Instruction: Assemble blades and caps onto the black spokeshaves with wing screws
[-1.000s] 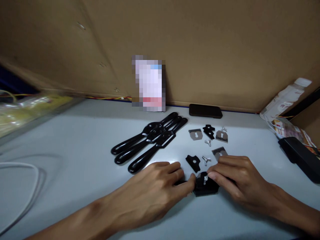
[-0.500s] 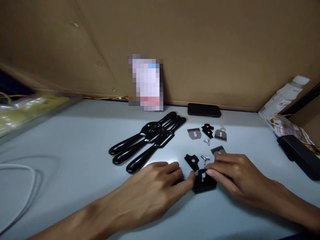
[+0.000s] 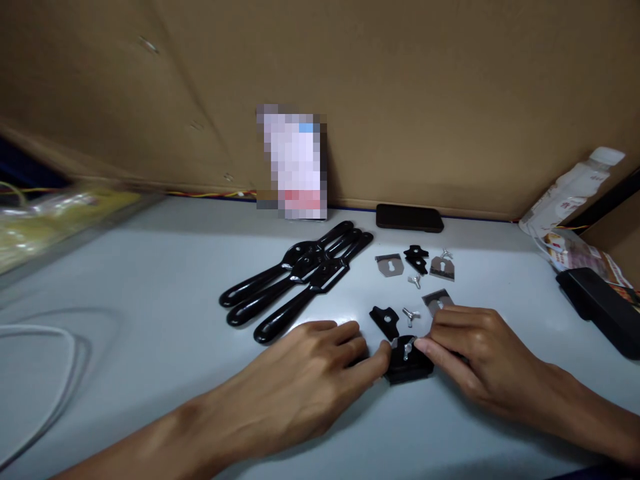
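On the pale table a black tool body [image 3: 407, 365] lies between both hands. My left hand [image 3: 320, 373] lies curled on its left part, thumb pressed against the black piece. My right hand [image 3: 473, 353] pinches a silver wing nut [image 3: 406, 347] on top of that piece with thumb and forefinger. Just beyond lie a black clamp plate [image 3: 386, 320], a loose wing nut [image 3: 411, 313] and a steel blade [image 3: 436, 300]. Three black double-handled tool bodies [image 3: 295, 277] lie side by side further back.
More blades, a black plate and wing nuts [image 3: 417, 263] lie behind. A dark phone [image 3: 410, 218] rests by the cardboard wall [image 3: 400, 100]. A black case [image 3: 600, 310], a bottle [image 3: 570, 193] and packets sit at right. White cable [image 3: 40, 373] and a plastic bag [image 3: 55, 213] at left.
The view has shifted slightly. My right fingers have turned a little on the wing nut; my left hand stays on the black piece.
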A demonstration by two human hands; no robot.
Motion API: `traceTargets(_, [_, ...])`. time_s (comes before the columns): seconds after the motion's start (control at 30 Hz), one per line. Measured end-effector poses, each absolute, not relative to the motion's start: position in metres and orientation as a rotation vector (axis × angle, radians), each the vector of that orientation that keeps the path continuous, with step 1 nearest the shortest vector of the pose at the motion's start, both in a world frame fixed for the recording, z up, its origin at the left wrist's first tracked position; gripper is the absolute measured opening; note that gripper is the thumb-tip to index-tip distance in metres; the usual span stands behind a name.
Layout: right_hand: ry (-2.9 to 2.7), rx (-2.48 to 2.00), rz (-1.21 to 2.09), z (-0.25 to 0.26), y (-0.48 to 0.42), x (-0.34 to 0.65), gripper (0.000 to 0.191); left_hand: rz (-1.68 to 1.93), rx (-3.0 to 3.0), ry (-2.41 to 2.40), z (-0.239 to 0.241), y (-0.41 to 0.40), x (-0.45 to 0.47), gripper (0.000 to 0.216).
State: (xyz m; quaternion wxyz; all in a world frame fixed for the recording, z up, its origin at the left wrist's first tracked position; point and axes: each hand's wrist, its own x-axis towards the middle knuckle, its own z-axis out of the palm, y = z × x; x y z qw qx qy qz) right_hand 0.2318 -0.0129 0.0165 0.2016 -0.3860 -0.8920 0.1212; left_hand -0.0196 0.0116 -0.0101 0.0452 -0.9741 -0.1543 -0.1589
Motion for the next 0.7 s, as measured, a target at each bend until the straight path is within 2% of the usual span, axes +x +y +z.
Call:
traceTargets(0.2, [-2.490,-1.109,0.350,0.0149,-0.0121,0.2338,0.044,-0.496,-2.987,-0.480,-0.0099,0.0111,-0.0199,0.022])
traceTargets(0.4, [-2.444,-1.062,0.352,0.0170,-0.0099,0.2334,0.034,-0.502,-2.987,-0.478,-0.0102,0.0122,-0.0197,0.017])
traceTargets(0.7, [-2.498,-0.995,0.282,0.0181,-0.0172,0.2300,0.027,-0.483,-2.985,-0.484,-0.0126,0.0121,-0.0212,0.022])
